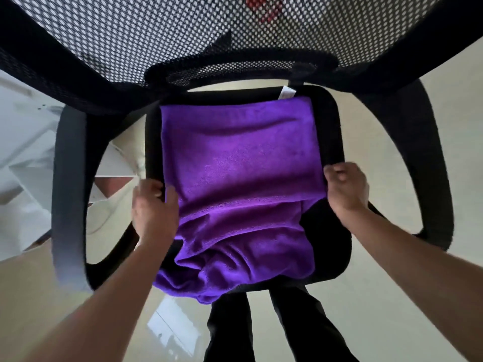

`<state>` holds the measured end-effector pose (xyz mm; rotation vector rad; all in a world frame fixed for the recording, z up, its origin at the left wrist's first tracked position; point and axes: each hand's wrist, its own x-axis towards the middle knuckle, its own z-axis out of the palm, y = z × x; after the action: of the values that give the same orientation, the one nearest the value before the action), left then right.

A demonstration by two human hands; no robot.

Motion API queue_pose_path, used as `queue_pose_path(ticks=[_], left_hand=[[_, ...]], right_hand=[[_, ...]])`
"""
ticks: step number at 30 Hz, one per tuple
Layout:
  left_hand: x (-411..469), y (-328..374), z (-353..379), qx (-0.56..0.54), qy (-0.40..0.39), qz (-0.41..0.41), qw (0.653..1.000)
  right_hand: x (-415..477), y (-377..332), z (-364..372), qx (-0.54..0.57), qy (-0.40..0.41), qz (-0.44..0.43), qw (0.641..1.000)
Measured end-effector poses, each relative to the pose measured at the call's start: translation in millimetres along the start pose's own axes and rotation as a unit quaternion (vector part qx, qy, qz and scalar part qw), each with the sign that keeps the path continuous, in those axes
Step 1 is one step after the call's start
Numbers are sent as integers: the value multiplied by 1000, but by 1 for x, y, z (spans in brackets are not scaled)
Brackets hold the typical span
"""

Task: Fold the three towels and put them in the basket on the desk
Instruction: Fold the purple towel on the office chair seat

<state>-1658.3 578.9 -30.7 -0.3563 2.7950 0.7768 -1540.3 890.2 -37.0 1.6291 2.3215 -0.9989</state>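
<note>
Left grip and right grip each curl closed on a side edge of the purple towel. It lies on the black chair seat (far half smooth, near half rumpled, spilling over the front). A white tag shows at its far hem.

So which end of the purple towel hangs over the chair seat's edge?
The purple towel's near end, bunched over the seat front; the far end lies flat by the backrest.

Left hand and right hand pinch the towel's edges.
</note>
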Motion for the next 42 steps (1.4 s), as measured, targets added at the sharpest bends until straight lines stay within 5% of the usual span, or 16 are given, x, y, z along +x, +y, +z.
queue_pose_path(ticks=[10, 16, 21, 25, 34, 42], left_hand=[[-149, -89, 5, 98, -138, -15, 985], [-142, -63, -2, -114, -111, -237, 958], [-153, -74, -18, -283, -231, -364, 857], [-174, -90, -46, -259, -339, -298, 854], [-128, -88, -81, -284, -251, -200, 903], [-52, -42, -39, -335, -178, -190, 906]], right_hand=[[-125, 83, 36, -61, -254, 45, 964], [-119, 59, 6, 183, -157, 106, 965], [-142, 75, -18, 191, -196, 78, 958], [-172, 104, -36, 157, -265, 88, 947], [-179, 94, -60, 166, -89, 53, 981], [-88, 28, -33, 264, -148, 58, 951]])
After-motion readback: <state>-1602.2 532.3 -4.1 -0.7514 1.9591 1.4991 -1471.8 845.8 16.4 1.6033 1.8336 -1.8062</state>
